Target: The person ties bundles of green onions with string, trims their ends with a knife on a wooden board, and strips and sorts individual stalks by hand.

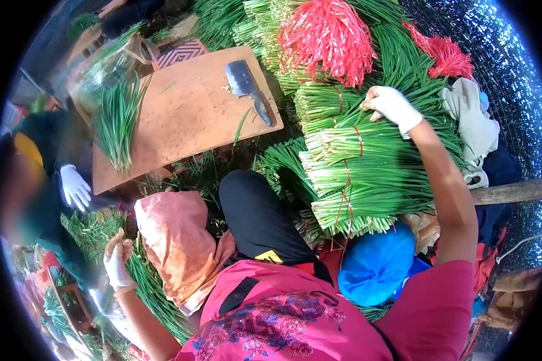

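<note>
My right hand (394,109), in a white fingerless glove, is over the pile of tied garlic chives (367,141). Its fingers are bent together and pinch at the chives' leaves; exactly how many stalks they have is hidden. Red ties circle several bundles, pale stalk ends facing left. Low on the left, my left hand (118,262) wears a similar glove, with its fingers curled in. What is between them, if anything, I cannot make out. Loose chives (153,280) lie beside it, next to a pinkish cloth (177,240) over my knee.
A cleaver (247,90) rests on a brown board (193,108), with loose chives (119,123) at its left end. Red plastic strips (328,39) top the pile. A blue bag (376,265) sits by my right side. A co-worker's gloved hand (75,186) is at left.
</note>
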The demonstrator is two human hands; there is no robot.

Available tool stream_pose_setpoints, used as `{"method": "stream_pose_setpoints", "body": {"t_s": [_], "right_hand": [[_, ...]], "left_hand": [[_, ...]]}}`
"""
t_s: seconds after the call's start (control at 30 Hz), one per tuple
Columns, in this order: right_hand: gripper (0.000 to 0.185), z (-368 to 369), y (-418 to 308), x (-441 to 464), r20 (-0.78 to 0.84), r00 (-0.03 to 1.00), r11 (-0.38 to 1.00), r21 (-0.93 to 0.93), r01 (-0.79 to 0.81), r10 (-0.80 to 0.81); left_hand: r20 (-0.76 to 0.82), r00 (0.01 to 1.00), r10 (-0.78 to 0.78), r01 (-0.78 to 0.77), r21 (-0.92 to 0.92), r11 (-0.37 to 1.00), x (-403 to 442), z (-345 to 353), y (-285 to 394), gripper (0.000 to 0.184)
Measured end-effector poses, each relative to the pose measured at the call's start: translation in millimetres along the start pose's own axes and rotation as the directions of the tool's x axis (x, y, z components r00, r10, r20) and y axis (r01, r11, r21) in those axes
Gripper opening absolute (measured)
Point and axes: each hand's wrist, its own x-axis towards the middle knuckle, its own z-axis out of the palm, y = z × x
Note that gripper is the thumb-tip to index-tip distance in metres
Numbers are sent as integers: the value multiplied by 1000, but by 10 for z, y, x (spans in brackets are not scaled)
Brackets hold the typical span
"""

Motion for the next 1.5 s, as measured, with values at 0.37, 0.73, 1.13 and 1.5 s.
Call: {"method": "stream_pose_setpoints", "body": {"t_s": [0.37,0.73,1.13,1.5], "right_hand": [[33,227,-692,-225,130,940,749,642,161,-314],[16,-52,43,-782,51,906,602,-732,320,-420],[16,189,71,-751,48,927,430,-876,218,-372],[10,221,25,-613,260,849,47,-948,316,-460]], "left_hand": [[-46,998,30,-34,-77,996,4,60,-137,39],[53,998,-22,25,-66,997,89,-55,-218,40],[3,1000,-31,31,-95,995,50,25,-204,33],[-44,999,9,-10,-34,999,-12,-113,-326,39]]}}
